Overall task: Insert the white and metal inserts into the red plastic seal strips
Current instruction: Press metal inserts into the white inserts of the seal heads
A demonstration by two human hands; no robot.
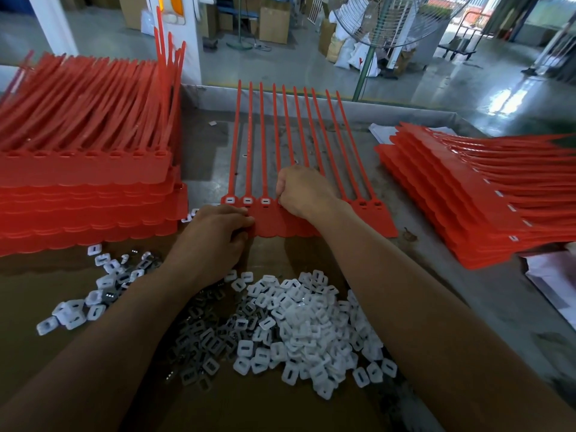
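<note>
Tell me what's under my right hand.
The red strip sheet lies under the right hand; its sockets there are covered, so inserts in them cannot be seen.

A factory floor: stacked red seal strips [87, 169], cardboard boxes [274, 24], an industrial fan [389, 20], polished concrete.

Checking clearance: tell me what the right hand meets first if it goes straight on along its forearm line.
The right hand points away and leftward; first in line, probably, are the red tails of the seal strip sheet it touches.
</note>
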